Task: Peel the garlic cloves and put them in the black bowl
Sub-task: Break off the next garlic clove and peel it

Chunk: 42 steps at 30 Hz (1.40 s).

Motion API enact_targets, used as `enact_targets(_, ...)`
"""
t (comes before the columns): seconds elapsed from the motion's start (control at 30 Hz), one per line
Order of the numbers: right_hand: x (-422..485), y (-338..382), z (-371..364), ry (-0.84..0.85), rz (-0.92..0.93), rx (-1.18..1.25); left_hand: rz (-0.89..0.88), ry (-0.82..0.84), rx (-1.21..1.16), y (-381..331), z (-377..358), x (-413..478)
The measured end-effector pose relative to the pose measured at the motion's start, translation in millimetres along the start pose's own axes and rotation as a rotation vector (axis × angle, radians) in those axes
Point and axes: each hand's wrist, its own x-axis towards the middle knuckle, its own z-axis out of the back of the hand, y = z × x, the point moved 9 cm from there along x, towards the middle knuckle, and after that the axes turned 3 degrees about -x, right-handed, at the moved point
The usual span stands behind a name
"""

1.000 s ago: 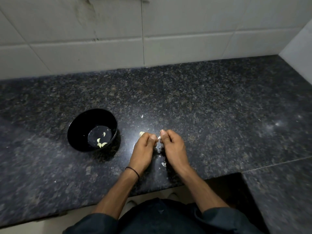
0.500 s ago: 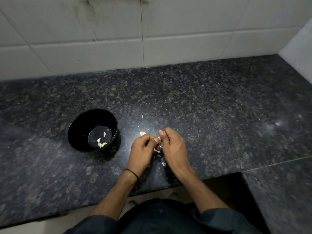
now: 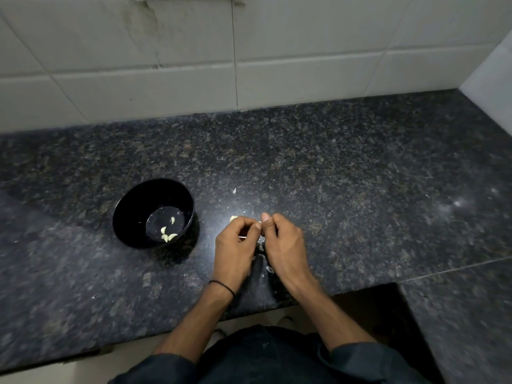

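A small pale garlic clove is pinched over the dark speckled granite counter between the curled fingertips of the left hand and the right hand, each grip being closed on it. The round black bowl, holding a few peeled cloves, is set at 9 o'clock of the hands, near but apart. A loose pale clove lies at 11 o'clock, just beside the left hand.

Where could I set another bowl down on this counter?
The counter is bare right of the right hand and along the tiled wall behind the black bowl. Crowded round the hands: a loose garlic clove beyond the left hand, peel scraps between them.
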Motion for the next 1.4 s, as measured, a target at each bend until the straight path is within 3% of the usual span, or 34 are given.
enact_targets(0.23, 0, 8, 1, 0.047, 0.027, -0.057, 0.108, 0.026, -0.306, 10, -5, -1)
enact_targets(0.33, 1, 8, 0, 0.054, 0.034, -0.097, 0.059, 0.010, -0.278, 4, -2, -1)
enact_targets(0.57, 6, -14, -7, 0.067, -0.192, 0.058, 0.085, 0.000, -0.264, 10, -4, -1)
enact_targets(0.97, 5, 3, 0, 0.085, -0.026, -0.159, 0.163, 0.033, -0.319, 11, -9, 0)
enact_targets(1.4, 4, -5, 0, 0.060, -0.088, -0.046, 0.174, 0.083, -0.308, 14, -15, 0)
